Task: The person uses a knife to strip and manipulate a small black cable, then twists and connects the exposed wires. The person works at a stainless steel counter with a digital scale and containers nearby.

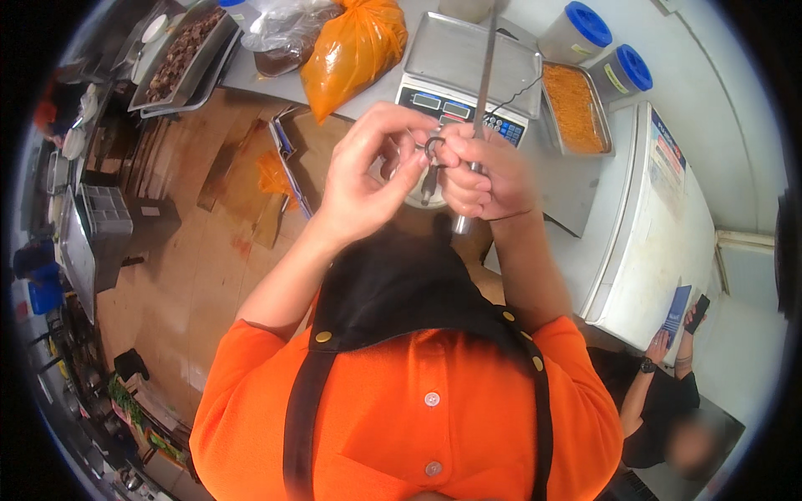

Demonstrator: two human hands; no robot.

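Observation:
My right hand is wrapped around the shiny cylindrical handle of a long, thin steel tool. Its narrow length points up and away; seen nearly edge-on, it may be a knife or a sharpening rod. Between my hands is a small black loop, with a short dark piece hanging below it. The fingertips of my left hand pinch at this loop, and my right fingers touch it too. Just beyond my hands stands a digital scale with a steel pan, partly covered by them.
An orange-filled plastic bag sits on the counter left of the scale. To its right are a tray of orange shreds and blue-lidded tubs. A white freezer stands at right, near another person holding a phone. Chopped meat fills a tray at far left.

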